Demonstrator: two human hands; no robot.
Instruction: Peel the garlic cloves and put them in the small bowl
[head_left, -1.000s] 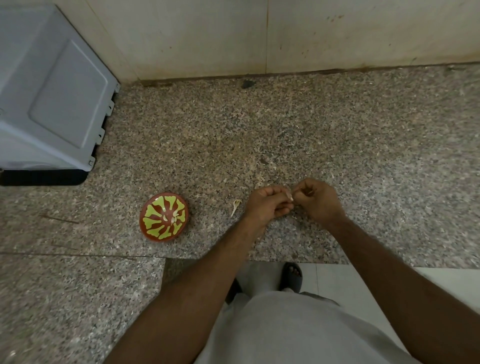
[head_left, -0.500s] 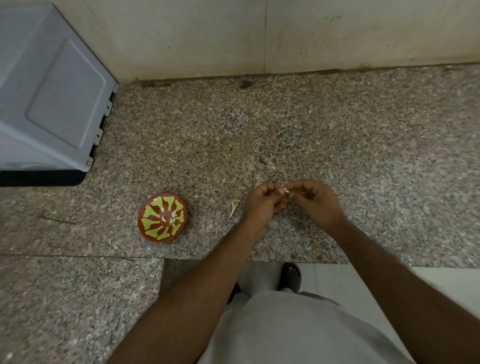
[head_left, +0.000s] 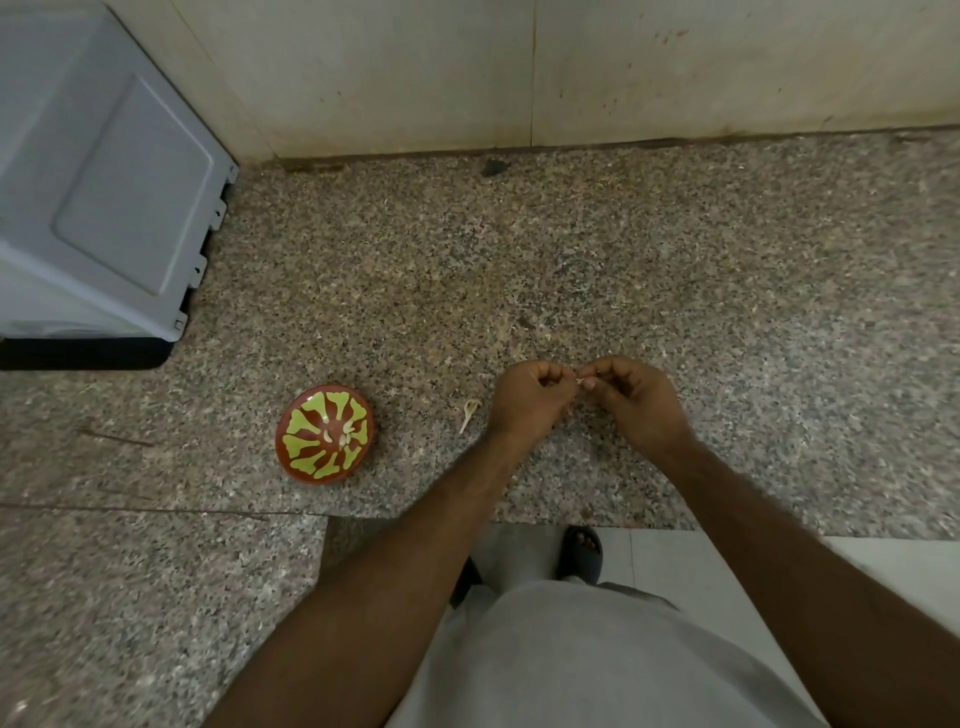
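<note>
Speckled granite makes up the table (head_left: 675, 249), which runs back to a pale, stained wall (head_left: 675, 67). Both hands meet above it, near its front edge. The left hand (head_left: 527, 400) and the right hand (head_left: 631, 402) have their fingers curled in, fingertips almost touching, and together they pinch a small pale garlic clove (head_left: 581, 381) between them; each grip is clenched on it. To the left of the hands, well apart, sits the small bowl (head_left: 291, 452), red-brown with yellow-green shapes inside, holding a few pale peeled pieces. A thin pale scrap of garlic skin (head_left: 469, 413) lies on the granite just beside the left hand, between it and the bowl. A grey plastic box (head_left: 104, 182) stands at the far left against the wall.
</note>
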